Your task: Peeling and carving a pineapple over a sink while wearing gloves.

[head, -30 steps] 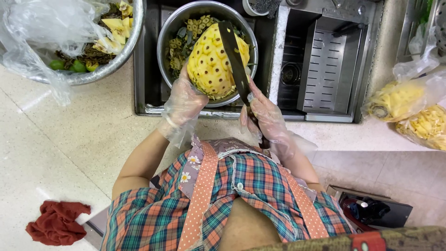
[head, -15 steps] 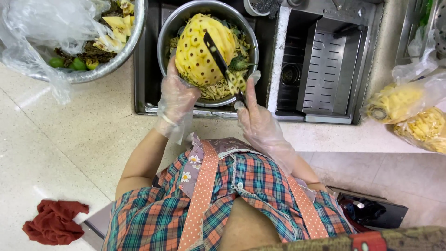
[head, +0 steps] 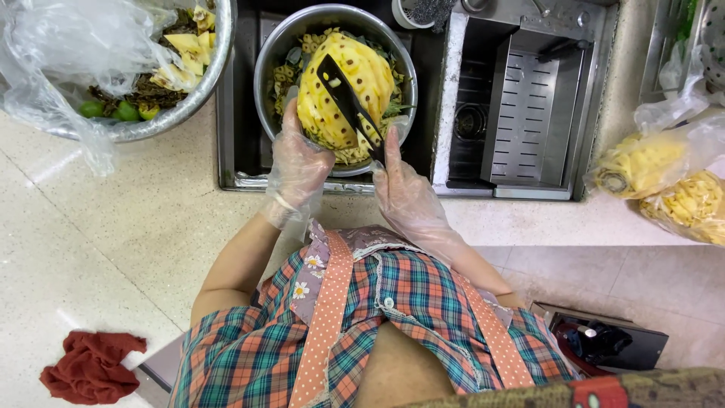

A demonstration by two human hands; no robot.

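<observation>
My left hand (head: 297, 168), in a clear plastic glove, grips a peeled yellow pineapple (head: 343, 89) from its left side, over a steel bowl (head: 266, 64) that sits in the sink. My right hand (head: 405, 190), also gloved, holds a dark-bladed knife (head: 348, 104), forefinger stretched along the handle. The blade lies slantwise across the pineapple's front, its tip pointing up and left. Peel scraps and cut eyes fill the bowl under the fruit.
A second steel bowl (head: 198, 94) with a plastic bag, peel and green limes stands at the upper left. The right sink basin (head: 521, 106) holds a slotted steel rack. Bagged peeled pineapples (head: 664, 181) lie at the right. A red cloth (head: 87, 366) lies on the counter, lower left.
The pineapple has been turned in my left hand and sits more to the right in the bowl. The knife has come down from upright and now lies across the fruit.
</observation>
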